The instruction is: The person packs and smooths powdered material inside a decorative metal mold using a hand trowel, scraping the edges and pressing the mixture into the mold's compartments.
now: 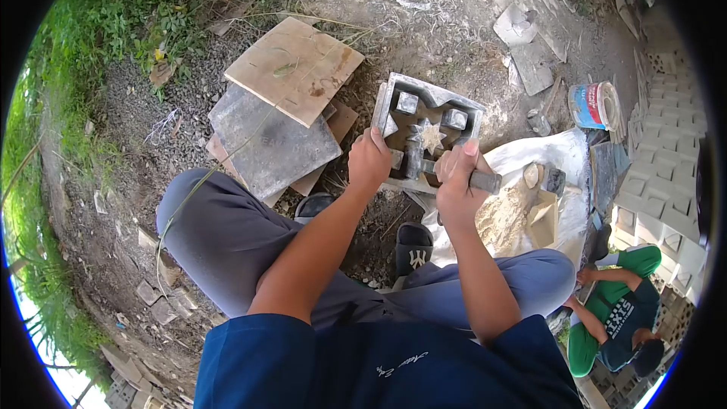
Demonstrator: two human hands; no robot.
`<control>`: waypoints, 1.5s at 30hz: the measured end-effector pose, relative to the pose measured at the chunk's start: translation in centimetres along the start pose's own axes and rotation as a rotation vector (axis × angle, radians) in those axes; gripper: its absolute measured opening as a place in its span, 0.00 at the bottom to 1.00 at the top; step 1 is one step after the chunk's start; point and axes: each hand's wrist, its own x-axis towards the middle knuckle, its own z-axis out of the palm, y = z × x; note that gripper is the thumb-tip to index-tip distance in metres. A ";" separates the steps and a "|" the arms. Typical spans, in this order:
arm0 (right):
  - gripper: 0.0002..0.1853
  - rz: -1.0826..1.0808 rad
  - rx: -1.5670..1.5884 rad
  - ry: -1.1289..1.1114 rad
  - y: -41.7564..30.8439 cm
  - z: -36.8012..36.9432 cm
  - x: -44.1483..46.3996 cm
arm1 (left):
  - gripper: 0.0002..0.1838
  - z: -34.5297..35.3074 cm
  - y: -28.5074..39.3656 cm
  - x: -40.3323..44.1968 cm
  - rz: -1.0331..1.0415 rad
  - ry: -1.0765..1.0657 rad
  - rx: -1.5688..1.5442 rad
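A square grey metal block mould (432, 136) with a star-shaped centre and several raised blocks inside is held tilted in front of me. My left hand (369, 159) is closed round its left edge. At the lower right corner, my right hand (459, 180) has its fingers wrapped round a short grey bar (485, 182), whose blunt end sticks out to the right. The thumb points up beside the mould's rim. I cannot tell whether the bar is a separate tool or part of the mould.
Left of the mould lie a brown board (291, 68) and a grey slab (265, 140). A white sack (569, 153) with sandy powder (503, 216) spreads at the right, near a paint bucket (593, 106). A co-worker (625, 307) sits at the far right by stacked blocks (670, 151).
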 end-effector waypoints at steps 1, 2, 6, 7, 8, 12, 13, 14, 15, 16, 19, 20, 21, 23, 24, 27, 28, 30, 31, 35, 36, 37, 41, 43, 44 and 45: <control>0.27 -0.054 0.020 -0.040 -1.3 0.1 -0.3 | 0.24 0.0 -0.3 0.1 -0.004 0.003 0.002; 0.26 -0.099 0.037 -0.074 -1.8 0.0 -0.8 | 0.24 0.1 -0.6 -0.3 -0.013 -0.003 0.006; 0.28 -0.059 -0.103 0.031 1.5 0.3 -0.4 | 0.25 -0.3 0.0 -0.5 -0.027 0.017 -0.048; 0.28 0.018 -0.052 -0.044 0.9 -0.2 0.0 | 0.25 -0.3 0.1 -0.4 -0.025 0.020 -0.054; 0.28 0.017 -0.050 -0.046 0.2 -0.6 0.1 | 0.25 -0.1 0.1 -0.1 -0.024 0.023 -0.053; 0.28 -0.016 -0.219 -0.101 1.5 -0.6 0.0 | 0.26 0.0 -0.9 -1.1 -0.013 0.020 -0.026; 0.28 0.009 -0.181 -0.112 1.7 -1.0 0.1 | 0.25 0.1 -0.7 -0.9 -0.005 0.020 -0.036; 0.28 0.031 -0.137 -0.125 2.0 -1.3 0.2 | 0.25 0.1 -0.4 -0.4 0.005 0.025 -0.044; 0.28 -0.014 -0.026 -0.130 0.7 -1.0 0.2 | 0.25 0.0 -0.2 -0.3 -0.021 0.029 -0.041; 0.28 -0.044 0.084 -0.134 -1.0 -0.6 -0.1 | 0.25 -0.2 -0.2 0.1 -0.025 0.032 -0.037; 0.28 0.000 0.028 -0.127 2.4 -1.5 -0.7 | 0.24 0.0 -0.6 -0.4 0.003 0.009 0.011; 0.28 0.014 -0.033 -0.090 3.8 -1.7 -0.2 | 0.24 0.2 -0.5 -0.2 0.012 0.012 0.003; 0.28 0.021 0.047 -0.085 2.5 -1.2 0.2 | 0.24 0.3 -0.6 -0.3 -0.005 0.002 -0.012; 0.28 -0.039 0.107 -0.109 -1.0 -0.6 0.1 | 0.24 0.1 -0.6 -0.2 -0.006 0.007 -0.005; 0.27 -0.079 0.160 -0.131 -1.9 -0.5 -0.3 | 0.24 0.0 -0.7 -0.3 -0.015 0.003 0.002; 0.28 -0.077 0.051 -0.151 2.8 -1.6 -1.0 | 0.25 -0.2 -0.1 -0.5 0.016 0.052 -0.031; 0.28 -0.067 -0.062 -0.129 2.7 -0.5 -0.5 | 0.25 0.1 -0.1 -0.6 0.025 0.051 -0.038; 0.28 -0.006 0.023 -0.096 0.0 -0.2 -0.3 | 0.24 0.2 -0.6 -0.1 -0.024 -0.007 0.001; 0.27 -0.048 0.102 -0.122 -1.4 -0.3 -0.6 | 0.24 0.1 -0.6 -0.2 0.011 0.018 0.001; 0.27 -0.025 0.124 -0.134 2.3 -1.3 -1.0 | 0.24 -0.5 0.0 -0.5 -0.009 -0.002 0.005; 0.27 0.048 0.068 -0.105 2.2 -0.3 -0.5 | 0.24 -0.3 0.0 -0.5 -0.001 0.002 -0.002; 0.27 -0.042 0.028 -0.064 1.4 -0.2 -0.1 | 0.23 -0.1 -0.1 -0.3 -0.005 0.002 -0.002; 0.26 -0.025 0.180 -0.073 0.3 -0.8 -1.1 | 0.23 -0.2 -0.7 -0.4 -0.001 0.002 0.019; 0.27 0.006 0.018 -0.061 1.8 -0.1 -0.8 | 0.23 0.0 -0.5 -0.4 0.014 0.002 -0.011; 0.27 0.050 0.039 -0.045 2.0 -0.3 -0.7 | 0.23 0.2 -0.2 -0.2 0.027 0.002 -0.010; 0.26 -0.023 0.070 -0.081 0.7 -0.2 -0.7 | 0.23 0.3 -0.2 0.0 0.027 0.017 -0.002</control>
